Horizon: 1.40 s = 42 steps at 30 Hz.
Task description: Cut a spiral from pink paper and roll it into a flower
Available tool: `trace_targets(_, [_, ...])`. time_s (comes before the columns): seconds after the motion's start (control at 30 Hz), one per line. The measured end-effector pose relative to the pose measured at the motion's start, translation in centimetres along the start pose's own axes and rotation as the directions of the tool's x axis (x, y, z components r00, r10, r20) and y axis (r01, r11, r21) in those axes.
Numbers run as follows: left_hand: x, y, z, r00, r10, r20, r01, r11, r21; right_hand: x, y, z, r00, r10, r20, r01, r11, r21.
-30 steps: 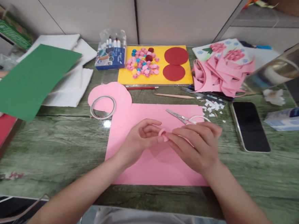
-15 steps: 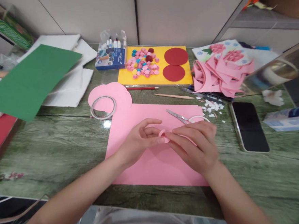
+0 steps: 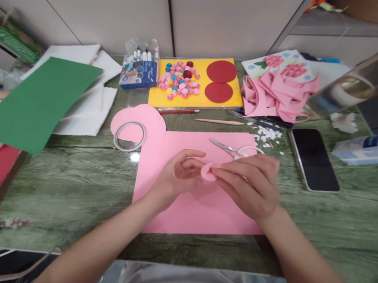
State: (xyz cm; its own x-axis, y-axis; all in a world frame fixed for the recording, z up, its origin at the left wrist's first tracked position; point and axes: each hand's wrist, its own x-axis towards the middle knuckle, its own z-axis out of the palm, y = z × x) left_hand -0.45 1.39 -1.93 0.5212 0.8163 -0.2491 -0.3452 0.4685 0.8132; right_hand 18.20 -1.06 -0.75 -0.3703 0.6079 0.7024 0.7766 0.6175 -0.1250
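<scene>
Centre of frame: left hand (image 3: 178,177) and right hand (image 3: 250,185) both pinch the pink paper coil (image 3: 209,172) just above the pink sheet (image 3: 187,214). Compared with a second ago, the coil has turned and presents a wider, flatter face. Both grips are unchanged, so the rolling appears to be progressing.

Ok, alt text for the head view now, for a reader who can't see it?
A left hand and right hand pinch a small curled pink paper piece over a large pink paper sheet on a green wood-grain table. Steel scissors and a white tape ring lie beyond them.
</scene>
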Motion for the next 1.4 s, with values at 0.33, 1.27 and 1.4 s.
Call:
trace_targets(0.33, [0.4,-1.1,0.2,0.998,-0.069,0.010,0.069,0.996,-0.048,0.2,-0.3,0.2,0.999,0.051,-0.002,-0.051,0.997,0.063])
trace_targets(1.27, [0.1,-0.7,0.1,0.928,0.372,-0.018,-0.341,0.869,0.359,0.9,-0.8,0.1,0.949,0.277,0.149,-0.314,0.871,0.378])
trace_targets(1.4, [-0.2,-1.1,0.7,0.920,0.376,-0.113,-0.314,0.876,0.365,0.8,-1.2,0.5,0.940,0.318,0.126,-0.341,0.854,0.394])
